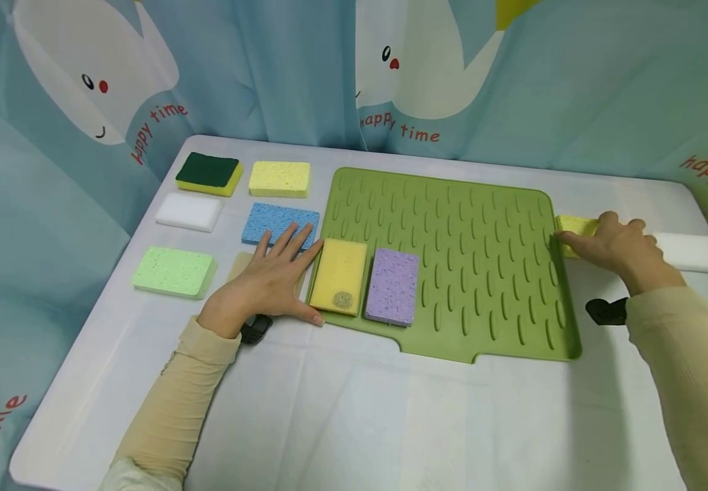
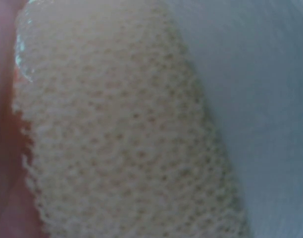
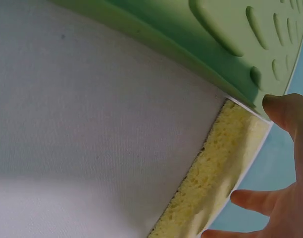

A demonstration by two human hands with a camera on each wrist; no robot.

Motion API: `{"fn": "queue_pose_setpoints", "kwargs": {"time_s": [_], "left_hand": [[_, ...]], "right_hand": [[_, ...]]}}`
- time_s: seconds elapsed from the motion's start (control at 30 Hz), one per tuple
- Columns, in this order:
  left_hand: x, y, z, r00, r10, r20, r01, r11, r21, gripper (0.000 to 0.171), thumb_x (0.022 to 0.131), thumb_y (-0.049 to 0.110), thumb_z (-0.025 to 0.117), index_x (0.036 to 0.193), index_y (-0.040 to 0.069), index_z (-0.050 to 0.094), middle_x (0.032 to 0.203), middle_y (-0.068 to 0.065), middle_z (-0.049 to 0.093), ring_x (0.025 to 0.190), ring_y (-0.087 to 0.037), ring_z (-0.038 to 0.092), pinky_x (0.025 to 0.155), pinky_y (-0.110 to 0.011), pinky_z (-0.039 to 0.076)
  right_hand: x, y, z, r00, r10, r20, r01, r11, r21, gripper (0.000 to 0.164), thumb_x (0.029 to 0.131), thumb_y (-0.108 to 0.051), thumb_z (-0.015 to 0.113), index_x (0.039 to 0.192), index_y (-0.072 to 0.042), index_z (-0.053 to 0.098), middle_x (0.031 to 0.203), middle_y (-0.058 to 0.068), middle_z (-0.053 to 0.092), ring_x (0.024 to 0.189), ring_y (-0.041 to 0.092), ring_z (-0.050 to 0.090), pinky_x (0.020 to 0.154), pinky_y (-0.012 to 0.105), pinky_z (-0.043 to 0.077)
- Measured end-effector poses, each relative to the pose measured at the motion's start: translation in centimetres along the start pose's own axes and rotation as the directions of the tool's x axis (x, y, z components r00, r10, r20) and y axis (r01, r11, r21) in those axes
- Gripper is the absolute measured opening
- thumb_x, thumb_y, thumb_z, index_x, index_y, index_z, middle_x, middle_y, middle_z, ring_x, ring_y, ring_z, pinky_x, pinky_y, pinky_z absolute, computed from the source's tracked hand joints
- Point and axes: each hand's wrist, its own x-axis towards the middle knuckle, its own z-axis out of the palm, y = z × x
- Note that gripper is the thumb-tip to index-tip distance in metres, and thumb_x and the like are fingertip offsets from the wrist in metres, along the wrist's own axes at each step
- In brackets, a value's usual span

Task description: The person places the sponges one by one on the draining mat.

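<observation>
In the head view my left hand point(image 1: 271, 279) is spread, its thumb and fingertips at the left edge of a green ridged drying mat point(image 1: 483, 273). Beneath that hand lies a beige sponge point(image 1: 239, 264), mostly hidden; its porous surface point(image 2: 126, 119) fills the left wrist view. My fingers overlap a blue sponge point(image 1: 271, 219). On the mat, a yellow sponge point(image 1: 340, 269) with a round grey mark lies beside a purple sponge point(image 1: 393, 286). My right hand point(image 1: 621, 245) rests over a yellow sponge point(image 3: 211, 168) against the mat's right side, thumb touching the mat's rim, other fingers extended.
Left of the mat lie a green-and-yellow scouring sponge point(image 1: 209, 174), a pale yellow sponge point(image 1: 279, 179), a white sponge point(image 1: 189, 211) and a light green sponge point(image 1: 174, 272). Another white sponge point(image 1: 691, 252) sits right of my right hand. A patterned curtain point(image 1: 292, 75) hangs behind the table.
</observation>
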Motion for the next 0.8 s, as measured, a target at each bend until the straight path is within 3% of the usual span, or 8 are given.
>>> {"fn": "queue_pose_setpoints", "kwargs": {"time_s": [0.33, 0.53, 0.8], "left_hand": [[0.1, -0.1, 0.1, 1.0, 0.004, 0.003, -0.004, 1.0, 0.009, 0.132, 0.064, 0.08, 0.072, 0.161, 0.017, 0.008, 0.168, -0.009, -0.009, 0.155, -0.033, -0.01, 0.12, -0.065, -0.006], [0.1, -0.1, 0.1, 1.0, 0.004, 0.003, -0.004, 1.0, 0.007, 0.133, 0.064, 0.08, 0.072, 0.161, 0.017, 0.008, 0.168, -0.009, -0.009, 0.155, -0.032, -0.01, 0.12, -0.065, -0.006], [0.1, -0.1, 0.1, 1.0, -0.003, 0.003, 0.003, 1.0, 0.004, 0.133, 0.064, 0.08, 0.072, 0.161, 0.017, 0.008, 0.168, -0.009, -0.009, 0.155, -0.032, -0.011, 0.12, -0.064, -0.006]], "right_hand": [[0.8, 0.0, -0.2, 0.998, 0.032, 0.049, -0.033, 0.999, 0.025, 0.104, 0.093, -0.072, 0.034, 0.135, 0.021, 0.011, 0.117, 0.054, 0.019, 0.105, 0.069, 0.034, 0.081, 0.076, 0.038], [1.0, 0.2, -0.4, 0.996, 0.007, 0.092, -0.01, 0.999, 0.039, 0.102, 0.095, -0.071, 0.031, 0.149, 0.012, 0.005, 0.125, 0.057, 0.013, 0.111, 0.073, 0.028, 0.086, 0.075, 0.035], [1.1, 0.7, -0.4, 0.999, -0.029, 0.04, 0.028, 0.999, 0.033, 0.102, 0.094, -0.071, 0.034, 0.148, 0.013, 0.013, 0.123, 0.055, 0.018, 0.104, 0.066, 0.033, 0.081, 0.074, 0.037]]}}
